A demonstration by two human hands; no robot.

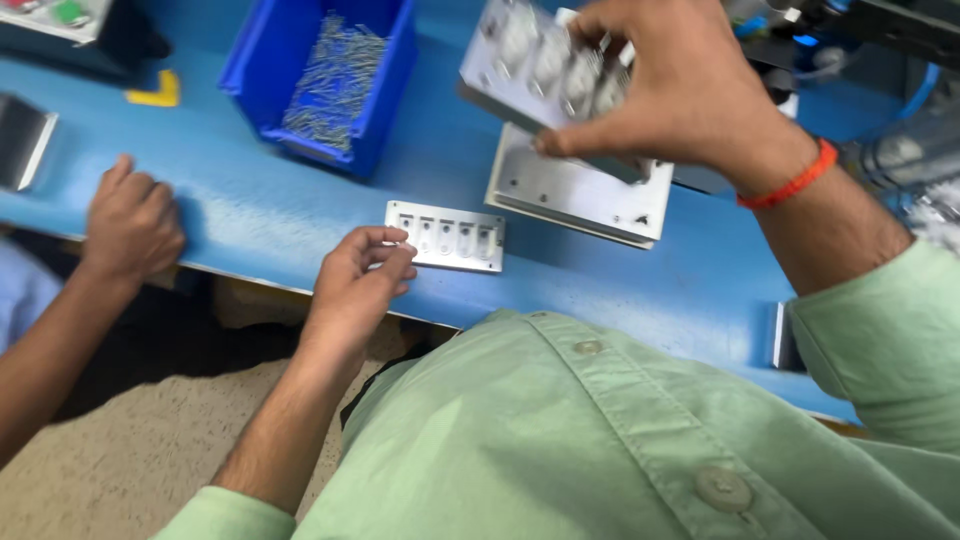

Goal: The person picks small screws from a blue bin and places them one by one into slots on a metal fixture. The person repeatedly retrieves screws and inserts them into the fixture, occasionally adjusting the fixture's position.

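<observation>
Small slotted metal plate (446, 236) lies at the blue bench (250, 215) edge, my left hand (360, 275) pinching its near end, right hand (670, 85) gripping a grey block (540, 65) above the base plate (580, 190); I'd judge level, squared lowering best.

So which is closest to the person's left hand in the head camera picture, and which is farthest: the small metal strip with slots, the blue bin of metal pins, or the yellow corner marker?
From the left hand:
1. Small flat metal strip with slots, touching the fingertips, just to its right.
2. Blue plastic bin of thin metal pins, up the blue table, behind the hand.
3. Yellow corner marker, far off to the upper left.
</observation>
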